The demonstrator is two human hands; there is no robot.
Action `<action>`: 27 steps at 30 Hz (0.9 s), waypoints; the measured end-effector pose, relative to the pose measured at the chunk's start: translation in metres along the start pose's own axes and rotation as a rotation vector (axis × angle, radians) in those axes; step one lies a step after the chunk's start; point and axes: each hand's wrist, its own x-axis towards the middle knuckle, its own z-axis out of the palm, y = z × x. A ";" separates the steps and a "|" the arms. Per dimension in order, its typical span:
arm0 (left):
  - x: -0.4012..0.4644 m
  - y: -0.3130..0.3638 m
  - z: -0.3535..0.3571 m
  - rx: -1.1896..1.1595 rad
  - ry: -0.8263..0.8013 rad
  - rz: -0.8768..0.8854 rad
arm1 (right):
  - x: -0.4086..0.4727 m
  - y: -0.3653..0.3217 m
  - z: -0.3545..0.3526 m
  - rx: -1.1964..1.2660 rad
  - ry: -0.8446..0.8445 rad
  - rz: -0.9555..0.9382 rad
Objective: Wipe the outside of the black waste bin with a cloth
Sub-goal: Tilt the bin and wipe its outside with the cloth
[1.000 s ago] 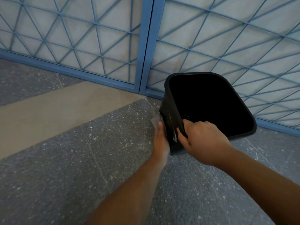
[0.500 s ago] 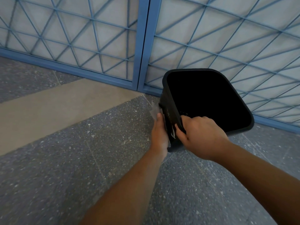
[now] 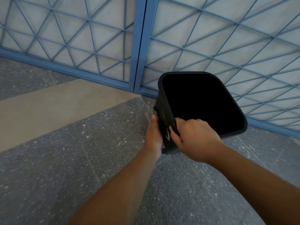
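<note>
The black waste bin [image 3: 203,101] is tilted toward me on the grey floor, its dark opening facing up. My right hand [image 3: 193,137] grips the near rim, fingers curled over the edge into the bin. My left hand [image 3: 154,133] lies flat against the bin's left outer wall with straight fingers, pressing a thin pale cloth [image 3: 150,112] onto it. Only a grey-white corner of the cloth shows beyond my fingertips. The bin's far and right outer walls are hidden.
A blue metal lattice gate [image 3: 139,46] with pale panels stands right behind the bin. The floor is speckled grey stone [image 3: 65,159] with a beige strip [image 3: 48,103] running to the left.
My left hand with the cloth has slid a little forward along the bin's left wall. The bin and my right hand have kept their hold and place.
</note>
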 end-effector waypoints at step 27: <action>-0.008 0.006 0.006 -0.003 0.032 0.106 | -0.001 0.000 0.000 -0.044 0.013 0.010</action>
